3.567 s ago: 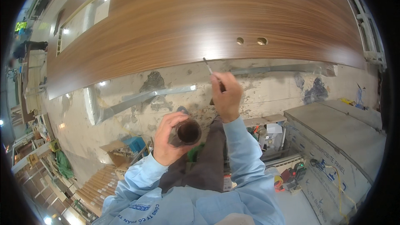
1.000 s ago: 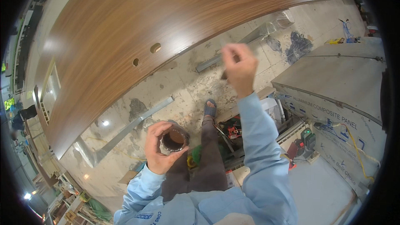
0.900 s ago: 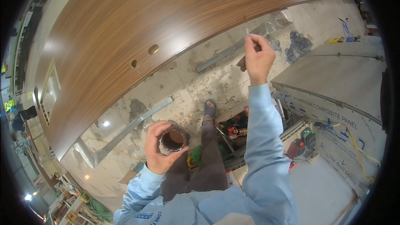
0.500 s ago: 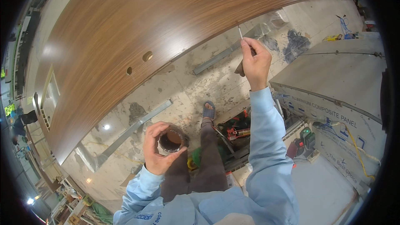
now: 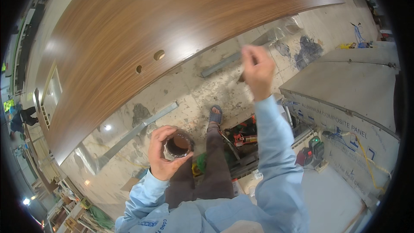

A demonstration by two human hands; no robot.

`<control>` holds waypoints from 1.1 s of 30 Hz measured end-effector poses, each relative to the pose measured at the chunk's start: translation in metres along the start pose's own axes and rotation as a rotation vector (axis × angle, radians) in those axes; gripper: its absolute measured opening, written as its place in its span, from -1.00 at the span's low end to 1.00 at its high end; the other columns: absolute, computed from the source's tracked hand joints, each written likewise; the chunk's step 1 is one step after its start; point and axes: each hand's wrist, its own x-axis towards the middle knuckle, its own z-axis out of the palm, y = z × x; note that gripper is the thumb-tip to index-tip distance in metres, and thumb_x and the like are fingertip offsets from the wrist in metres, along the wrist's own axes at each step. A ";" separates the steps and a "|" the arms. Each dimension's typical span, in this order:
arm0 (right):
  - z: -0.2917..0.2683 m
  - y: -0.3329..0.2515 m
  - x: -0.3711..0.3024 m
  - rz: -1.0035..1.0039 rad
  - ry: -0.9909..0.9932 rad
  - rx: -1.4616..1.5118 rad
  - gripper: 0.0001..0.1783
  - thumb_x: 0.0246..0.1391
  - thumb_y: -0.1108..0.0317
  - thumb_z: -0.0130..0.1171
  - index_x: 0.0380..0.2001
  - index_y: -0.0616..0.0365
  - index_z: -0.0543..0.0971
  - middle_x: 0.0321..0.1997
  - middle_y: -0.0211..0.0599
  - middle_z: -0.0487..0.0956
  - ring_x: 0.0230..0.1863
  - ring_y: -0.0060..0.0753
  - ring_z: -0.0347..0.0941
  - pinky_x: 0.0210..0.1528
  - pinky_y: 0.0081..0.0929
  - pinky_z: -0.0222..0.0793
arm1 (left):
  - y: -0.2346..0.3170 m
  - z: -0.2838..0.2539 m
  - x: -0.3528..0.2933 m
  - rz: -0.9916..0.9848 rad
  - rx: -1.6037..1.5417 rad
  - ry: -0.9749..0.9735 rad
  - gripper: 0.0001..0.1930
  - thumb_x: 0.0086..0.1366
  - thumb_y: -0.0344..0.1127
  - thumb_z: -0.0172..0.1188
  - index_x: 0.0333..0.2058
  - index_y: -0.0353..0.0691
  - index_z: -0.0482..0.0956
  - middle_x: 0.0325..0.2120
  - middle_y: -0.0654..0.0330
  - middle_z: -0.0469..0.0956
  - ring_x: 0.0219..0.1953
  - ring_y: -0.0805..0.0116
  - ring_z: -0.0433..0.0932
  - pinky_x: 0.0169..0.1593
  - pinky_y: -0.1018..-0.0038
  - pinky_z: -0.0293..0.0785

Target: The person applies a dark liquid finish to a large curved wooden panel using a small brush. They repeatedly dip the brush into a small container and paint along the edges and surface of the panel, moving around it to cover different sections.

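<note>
My left hand (image 5: pixel 161 155) is closed round a small dark-rimmed cup (image 5: pixel 189 150), its mouth facing up and brown liquid inside. My right hand (image 5: pixel 258 71), smeared by motion, is pinched shut above the floor, just off the near edge of a large brown wood-grain panel (image 5: pixel 172 21). A thin brush is held in it; its pale shaft cannot be made out now, and only a brown end (image 5: pixel 241 77) shows below the palm. Two round holes and a rectangular cut-out are in the panel's left part.
Metal strips (image 5: pixel 138 128) lie on the stained floor below the panel. Tools fill an open box (image 5: pixel 243 129) by my legs. At the right stand a large grey-topped box (image 5: pixel 345 77) and battery chargers (image 5: pixel 317 149). A person (image 5: pixel 23 118) is at the far left.
My right hand has drawn back from the panel's edge, where the brush tip touched, toward me and slightly left. The left hand and cup stay in place.
</note>
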 end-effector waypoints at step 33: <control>0.154 -0.102 -0.015 -0.421 -0.097 -0.055 -0.86 0.38 0.37 0.18 -0.21 0.13 0.70 -0.20 -0.25 0.69 -0.12 -0.20 0.62 0.00 -0.27 0.55 | -0.030 -0.089 -0.061 0.007 0.052 0.157 -0.11 -0.25 -0.63 0.67 0.16 -0.23 0.51 0.15 0.04 0.47 0.18 0.12 0.55 0.24 0.30 0.57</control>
